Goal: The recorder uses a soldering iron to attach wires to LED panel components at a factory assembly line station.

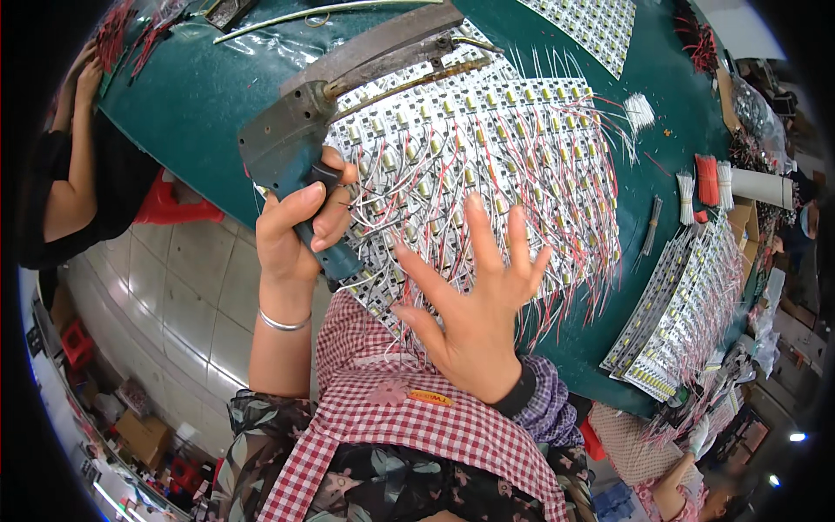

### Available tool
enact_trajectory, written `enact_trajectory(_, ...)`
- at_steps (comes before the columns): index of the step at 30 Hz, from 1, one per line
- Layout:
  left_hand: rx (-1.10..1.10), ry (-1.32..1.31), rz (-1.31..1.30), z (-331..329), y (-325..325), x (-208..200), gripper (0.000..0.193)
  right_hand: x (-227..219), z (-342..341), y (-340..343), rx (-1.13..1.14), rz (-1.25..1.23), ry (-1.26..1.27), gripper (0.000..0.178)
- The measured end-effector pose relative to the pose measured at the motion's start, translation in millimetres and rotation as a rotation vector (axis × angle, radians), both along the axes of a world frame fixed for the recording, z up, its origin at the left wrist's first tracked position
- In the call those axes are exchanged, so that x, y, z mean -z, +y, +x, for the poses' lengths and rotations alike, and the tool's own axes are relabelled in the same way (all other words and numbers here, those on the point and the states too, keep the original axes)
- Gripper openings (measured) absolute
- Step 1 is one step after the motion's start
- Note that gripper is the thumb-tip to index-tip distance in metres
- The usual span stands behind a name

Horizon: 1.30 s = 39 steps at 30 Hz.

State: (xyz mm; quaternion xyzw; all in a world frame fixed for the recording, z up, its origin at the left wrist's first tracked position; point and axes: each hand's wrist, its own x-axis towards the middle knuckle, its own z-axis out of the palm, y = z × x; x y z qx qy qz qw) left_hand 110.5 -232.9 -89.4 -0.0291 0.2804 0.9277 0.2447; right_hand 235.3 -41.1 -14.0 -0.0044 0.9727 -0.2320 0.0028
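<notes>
My left hand (300,213) is wrapped round the handle of a teal pistol-grip soldering gun (300,130), its thumb beside the black trigger. The gun's long metal rods stretch away to the upper right, over the far left part of a white circuit board panel (565,100). That panel carries rows of small yellow-topped parts, and many thin red and white wires trail from it toward me. Open, with fingers spread, my right hand (483,300) lies over the wires at the panel's near side and holds nothing. The gun and the hands hide parts of the panel.
On the green table (196,165), wired panels (678,313) stack at right, near red and white wire bundles (707,178). Another panel (600,30) lies at the far side, beyond a white wire pile (639,111). Co-workers' arms show at left (83,170) and lower right (674,487).
</notes>
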Motion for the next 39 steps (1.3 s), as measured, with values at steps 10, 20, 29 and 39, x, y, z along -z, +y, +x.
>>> enact_trajectory(10, 0.002, -0.010, 0.102, 0.7, -4.2, 6.5, 0.037, -17.4, -50.3, 23.6, 0.000, 0.073, 0.099, 0.044)
enact_trajectory(20, 0.002, -0.041, 0.062, 2.1, -7.8, 2.1, 0.037, 9.3, -49.2, 19.6, -0.010, 0.035, 0.038, 0.043)
enact_trajectory(29, -0.017, -0.070, 0.053, 1.7, -8.9, 2.9, 0.038, 17.9, -50.2, 44.4, 0.096, 0.125, 0.075, 0.041)
enact_trajectory(39, -0.013, -0.093, 0.076, 2.7, -14.6, 5.3, 0.038, 20.1, -47.5, 59.7, 0.154, 0.054, 0.084, 0.041)
